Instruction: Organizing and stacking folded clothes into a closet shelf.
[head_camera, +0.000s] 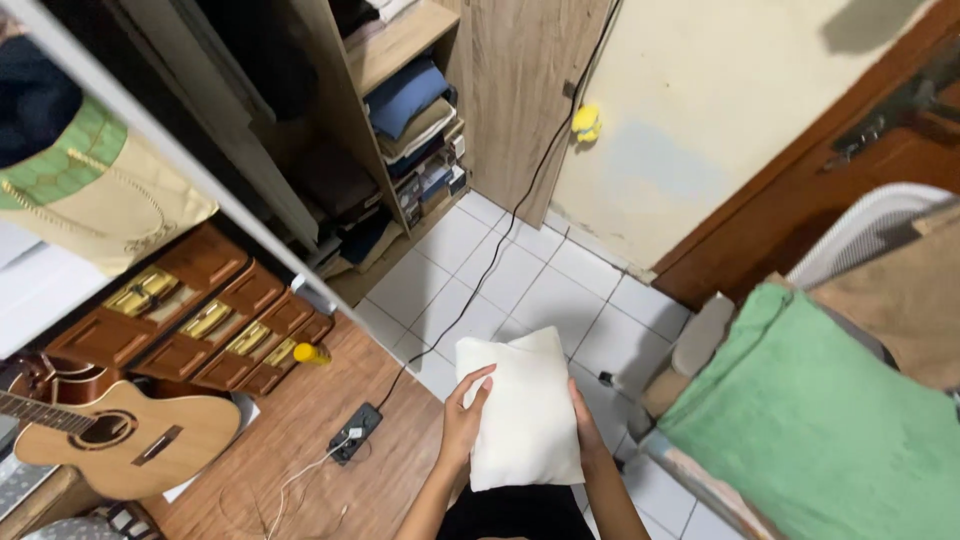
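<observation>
A small white pillow (525, 405) is held upright in front of me, above the tiled floor. My left hand (463, 420) grips its left edge, fingers curled over the front. Along the pillow's right edge lies my right hand (586, 425), mostly hidden behind it. Both forearms rise from the bottom of the view.
A green blanket (820, 420) covers furniture at the right. An acoustic guitar (120, 435) lies at the lower left beside a wooden drawer chest (200, 320). A black power strip (355, 432) with a cable sits on the wood floor. Shelves of folded clothes (410, 110) stand behind.
</observation>
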